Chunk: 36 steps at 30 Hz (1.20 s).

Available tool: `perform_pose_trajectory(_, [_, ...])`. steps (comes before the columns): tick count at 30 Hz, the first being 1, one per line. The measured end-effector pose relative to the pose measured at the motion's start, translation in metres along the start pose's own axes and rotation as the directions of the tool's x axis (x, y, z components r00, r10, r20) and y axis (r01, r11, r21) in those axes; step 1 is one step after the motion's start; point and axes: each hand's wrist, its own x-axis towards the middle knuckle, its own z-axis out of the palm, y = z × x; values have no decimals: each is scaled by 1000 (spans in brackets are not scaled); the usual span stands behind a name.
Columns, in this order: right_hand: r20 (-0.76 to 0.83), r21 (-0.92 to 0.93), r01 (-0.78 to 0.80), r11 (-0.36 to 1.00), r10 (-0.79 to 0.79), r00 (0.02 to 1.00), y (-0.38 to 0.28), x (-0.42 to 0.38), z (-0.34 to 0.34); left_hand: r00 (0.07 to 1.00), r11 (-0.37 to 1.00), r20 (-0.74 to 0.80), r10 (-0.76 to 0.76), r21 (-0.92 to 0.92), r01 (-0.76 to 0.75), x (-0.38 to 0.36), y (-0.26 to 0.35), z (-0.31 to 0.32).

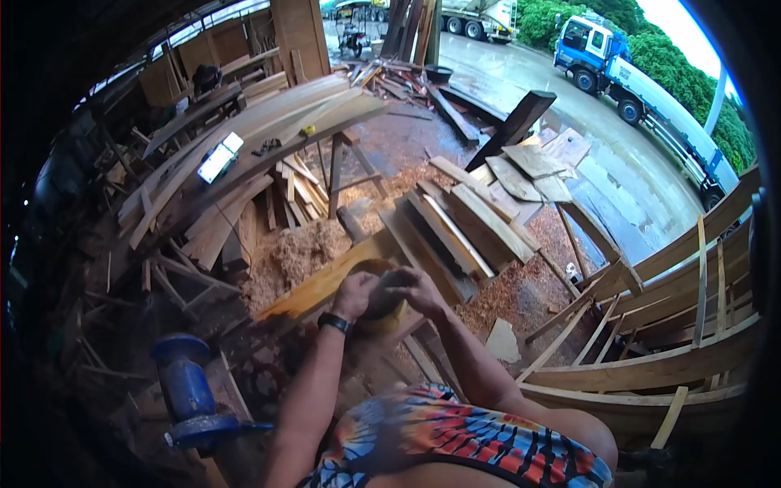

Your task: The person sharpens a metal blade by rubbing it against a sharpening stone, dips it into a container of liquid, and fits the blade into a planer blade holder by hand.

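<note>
Two hands (381, 294) meet around a dark object (384, 299).

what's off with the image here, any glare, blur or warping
head view: fisheye warping bends the long planks at right, corners go black, sky is washed out, the bright panel glares, and the dark piece between left hand and right hand looks soft
</note>
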Motion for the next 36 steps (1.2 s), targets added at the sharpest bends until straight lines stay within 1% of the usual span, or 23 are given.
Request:
perform_pose_trajectory(2, [30, 173, -66, 983, 62, 998, -5, -1, 0, 999, 997, -4, 52, 57, -51, 6, -11, -4])
perform_pose_trajectory(3, [42, 186, -83, 979, 76, 996, 2, 2, 0, 997, 993, -13, 70, 93, -68, 10, -18, -7])
perform_pose_trajectory(4, [-2, 170, -32, 985, 33, 999, 7, 3, 0, 997, 996, -10, 72, 43, -72, 10, -19, -8])
perform_pose_trajectory(5, [-37, 104, 17, 994, -13, 999, 16, 5, 0, 998, 998, -8, 68, -7, -68, 9, -19, -9])
perform_pose_trajectory(6, [28, 144, -5, 990, 1, 1000, 31, 9, -2, 1000, 999, 12, 8, -34, -8, 8, -15, -10])
perform_pose_trajectory(7, [5, 117, -33, 993, 32, 999, 23, 6, -1, 999, 997, 31, -43, -63, 45, 4, -11, -12])
perform_pose_trajectory(8, [-29, 1, -75, 997, 75, 997, 20, 5, 0, 998, 998, 42, -54, -38, 55, -2, -5, -11])
perform_pose_trajectory(9, [-52, -40, -71, 997, 69, 996, 30, 7, -1, 997, 999, 51, -52, -13, 53, -5, 0, -10])
perform_pose_trajectory(11, [-4, 170, -87, 982, 89, 996, 32, 7, 1, 997, 998, 56, -57, 15, 57, -9, 5, -10])
perform_pose_trajectory(12, [-11, 129, -70, 989, 72, 997, 26, 5, 1, 998, 998, 43, -47, 34, 45, -9, 4, -10])
perform_pose_trajectory(13, [23, 119, -112, 987, 110, 994, 20, 5, -1, 998, 998, 28, -59, 22, 58, -9, 4, -11])
perform_pose_trajectory(15, [-1, 74, -71, 995, 71, 997, 18, 4, 1, 996, 996, 5, -84, 0, 84, -9, 4, -10])
perform_pose_trajectory(16, [17, 131, -107, 986, 106, 994, 16, 4, 1, 995, 994, 14, -100, -31, 100, -8, 4, -9])
perform_pose_trajectory(20, [8, 145, -131, 981, 131, 991, 13, 2, 1, 993, 991, 35, -112, -72, 114, -7, 3, -10])
perform_pose_trajectory(23, [-29, 29, -95, 995, 96, 995, 15, 3, 1, 995, 995, 32, -92, -24, 93, -4, -1, -11])
perform_pose_trajectory(26, [-5, 65, -153, 986, 154, 988, 16, 3, 0, 994, 994, 32, -101, -47, 102, -8, 2, -10])
perform_pose_trajectory(29, [-9, 53, -142, 988, 143, 990, 14, 3, 0, 995, 991, 43, -95, -87, 99, -9, 3, -11])
perform_pose_trajectory(36, [-10, 47, -147, 988, 147, 989, 12, 2, 0, 995, 988, 42, -95, -114, 99, -9, 4, -10])
